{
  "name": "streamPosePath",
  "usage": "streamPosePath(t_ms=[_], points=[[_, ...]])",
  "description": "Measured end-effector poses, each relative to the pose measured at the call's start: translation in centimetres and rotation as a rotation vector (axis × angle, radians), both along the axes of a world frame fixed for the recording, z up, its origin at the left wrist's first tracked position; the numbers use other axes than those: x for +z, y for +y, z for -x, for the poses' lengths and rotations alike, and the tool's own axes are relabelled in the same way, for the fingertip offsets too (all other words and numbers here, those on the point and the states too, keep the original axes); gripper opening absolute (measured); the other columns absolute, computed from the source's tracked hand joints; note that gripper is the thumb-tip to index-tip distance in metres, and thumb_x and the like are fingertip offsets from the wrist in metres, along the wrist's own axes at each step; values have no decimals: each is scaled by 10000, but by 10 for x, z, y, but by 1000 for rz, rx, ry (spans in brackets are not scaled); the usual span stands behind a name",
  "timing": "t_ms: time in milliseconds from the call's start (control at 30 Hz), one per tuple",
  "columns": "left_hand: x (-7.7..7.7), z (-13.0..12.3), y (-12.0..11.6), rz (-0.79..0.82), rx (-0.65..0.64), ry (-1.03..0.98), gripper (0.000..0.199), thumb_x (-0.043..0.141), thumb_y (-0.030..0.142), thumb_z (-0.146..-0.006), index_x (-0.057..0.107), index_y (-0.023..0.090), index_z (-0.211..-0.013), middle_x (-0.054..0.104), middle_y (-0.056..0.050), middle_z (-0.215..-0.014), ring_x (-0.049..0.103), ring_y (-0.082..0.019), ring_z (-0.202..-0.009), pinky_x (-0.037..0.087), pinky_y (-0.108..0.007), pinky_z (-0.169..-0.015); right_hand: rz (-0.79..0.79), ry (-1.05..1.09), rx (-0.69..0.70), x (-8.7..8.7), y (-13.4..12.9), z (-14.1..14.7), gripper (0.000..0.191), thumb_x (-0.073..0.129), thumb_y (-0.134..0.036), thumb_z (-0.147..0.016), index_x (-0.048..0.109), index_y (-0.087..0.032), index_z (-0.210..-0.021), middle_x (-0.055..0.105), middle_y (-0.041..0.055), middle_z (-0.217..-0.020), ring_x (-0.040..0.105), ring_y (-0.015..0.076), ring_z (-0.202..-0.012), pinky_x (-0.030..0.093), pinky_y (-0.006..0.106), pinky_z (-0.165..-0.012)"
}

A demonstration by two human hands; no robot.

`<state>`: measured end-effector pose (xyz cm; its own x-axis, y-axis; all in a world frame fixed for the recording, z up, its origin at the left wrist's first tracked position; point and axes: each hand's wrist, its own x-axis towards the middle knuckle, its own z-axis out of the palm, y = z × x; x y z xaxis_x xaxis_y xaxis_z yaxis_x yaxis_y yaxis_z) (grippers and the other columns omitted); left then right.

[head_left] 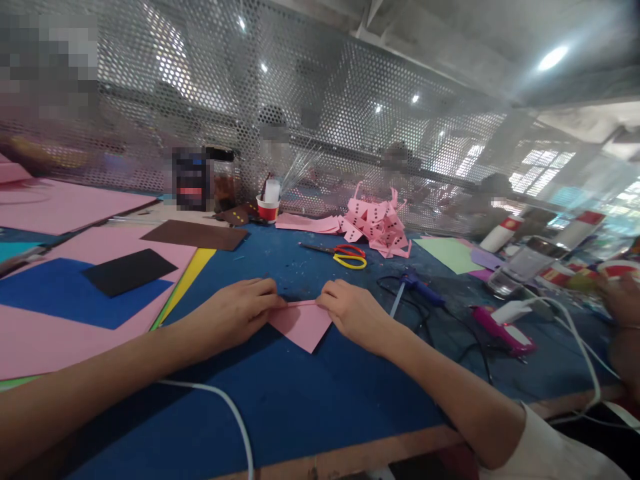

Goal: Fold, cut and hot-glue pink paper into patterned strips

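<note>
Matt pink ppr (pixel 303 328), perf. metal screen (pixel 325 87), smooth plast. scissor handles (pixel 350 256)

the left hand (pixel 247 307) and the right hand (pixel 356 317) are near each other but not touching. their backs face up, and the fingers curl in, pinching. the left arm (pixel 120 360) and right arm (pixel 445 383) slant inward, both bare near the wrists.

A ceiling lamp (pixel 553 58) glares at two o'clock above us, the lattice windows (pixel 545 167) hazily bright just below; I see soft shadow under the left hand (pixel 240 308) at eight, stretched blur toward three, blocky pixelation at ten.
</note>
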<state>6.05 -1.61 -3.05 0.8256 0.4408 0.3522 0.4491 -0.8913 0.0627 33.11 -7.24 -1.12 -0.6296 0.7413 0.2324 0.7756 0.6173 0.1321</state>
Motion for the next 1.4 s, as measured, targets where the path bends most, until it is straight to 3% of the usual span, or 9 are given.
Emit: streamPosePath(t_ms=[200, 433, 833, 933, 1000, 1067, 1167, 1400], points=[[3, -2, -1, 10, 16, 22, 301, 444, 128, -968, 682, 239, -1116, 636, -42, -967, 629, -184, -895, 499, -307, -819, 21, 76, -18, 1, 2, 3, 251, 478, -108, -995, 652, -194, -1154, 620, 61, -1013, 536, 186, -954, 426, 286, -775], [3, -4, -1, -15, 18, 14, 379, 453, 92, -930, 683, 269, -1173, 647, -50, -1003, 643, -192, -951, 510, -326, -903, 8, 67, -13, -1, 4, 8, 239, 475, -126, -1004, 675, -204, -1108, 607, 53, -999, 536, 178, -928, 416, 283, -748], [9, -6, -4, 18, 42, 65, 445, 465, 39, -877, 680, 271, -1190, 639, -49, -1008, 646, -198, -948, 511, -323, -871, 36, 137, 11, -8, 8, 11, 264, 467, -121, -1002, 675, -216, -1131, 640, 57, -1022, 570, 183, -976, 445, 294, -832], [10, -7, -4, 17, 54, 71, 467, 467, 18, -853, 684, 279, -1173, 638, -41, -1000, 647, -188, -933, 505, -303, -858, 68, 280, -14, -2, 10, 6, 234, 490, -132, -985, 609, -189, -1178, 678, 63, -1070, 622, 180, -992, 466, 299, -846], [11, -7, -4, 26, 58, 73, 453, 479, 17, -848, 692, 279, -1150, 633, -34, -954, 649, -184, -901, 504, -289, -829, 77, 471, -109, 9, 12, -2, 230, 525, -195, -979, 553, -181, -1207, 710, 53, -1040, 671, 166, -904, 487, 283, -785], [13, -7, -4, 35, 52, 67, 425, 480, 36, -870, 694, 277, -1147, 625, -29, -918, 650, -182, -875, 502, -281, -805, -5, 650, -229, 23, 13, -13, 121, 510, -252, -993, 577, -198, -1077, 725, 22, -898, 680, 149, -747, 487, 271, -711], [14, -7, -5, 39, 35, 47, 415, 468, 63, -903, 683, 291, -1173, 620, -20, -914, 646, -171, -851, 492, -270, -780, -90, 842, -274, 39, 12, -23, 138, 554, -350, -977, 575, -216, -960, 692, -11, -740, 666, 147, -668, 480, 263, -675], [15, -6, -6, 22, 29, 58, 417, 462, 44, -895, 684, 264, -1172, 608, -25, -902, 632, -170, -828, 479, -268, -761, 201, 925, -216, 24, 4, -12, 307, 550, -418, -961, 508, -223, -728, 556, -47, -579, 537, 125, -545, 426, 252, -586]])
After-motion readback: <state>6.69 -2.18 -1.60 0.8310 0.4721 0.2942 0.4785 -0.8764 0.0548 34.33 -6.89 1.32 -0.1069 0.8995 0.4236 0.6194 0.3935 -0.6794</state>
